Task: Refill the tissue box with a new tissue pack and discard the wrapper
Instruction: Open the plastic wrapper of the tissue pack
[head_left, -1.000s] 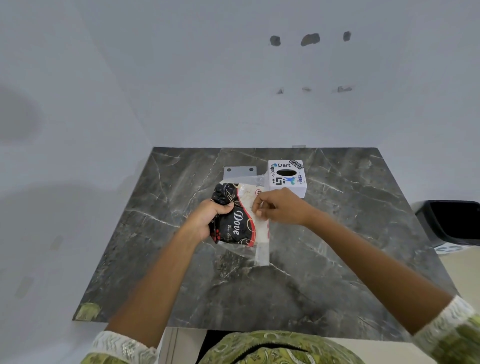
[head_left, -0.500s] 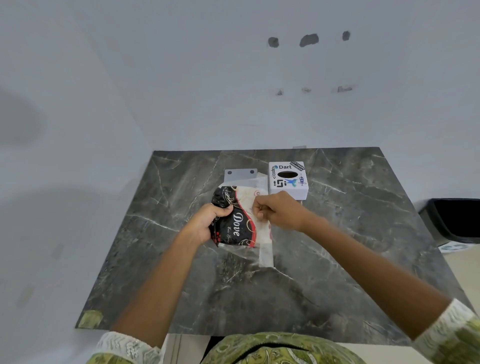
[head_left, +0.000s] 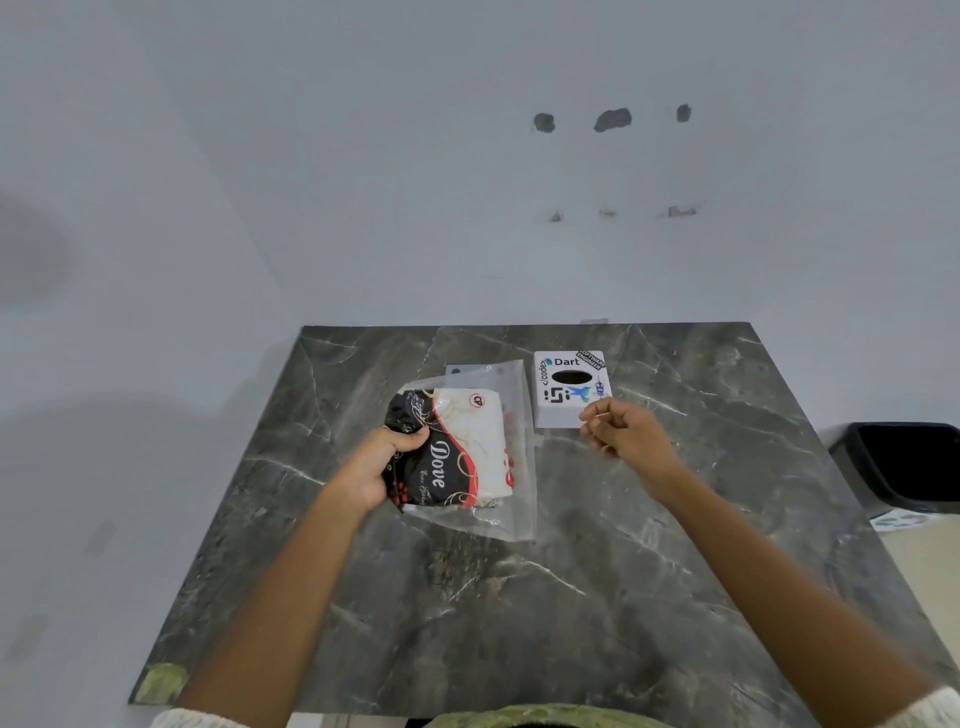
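Left hand (head_left: 382, 467) clasps tissue pack (head_left: 452, 449); right hand (head_left: 623, 434) empty.

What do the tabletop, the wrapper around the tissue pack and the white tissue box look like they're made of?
Tabletop: looks like dark grey marble or a marble-look laminate, with pale veins and a dull sheen; which one I cannot tell.
Wrapper: thin clear plastic film, see-through and glossy past the printed tissue pack.
Tissue box: matte white, rigid, with crisp edges and stickers; possibly plastic or coated card, unclear.

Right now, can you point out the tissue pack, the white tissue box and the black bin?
tissue pack (head_left: 457, 457): head view, on its printed wrapper.
white tissue box (head_left: 563, 397): head view, on its stickered top.
black bin (head_left: 904, 467): head view, on its dark opening.
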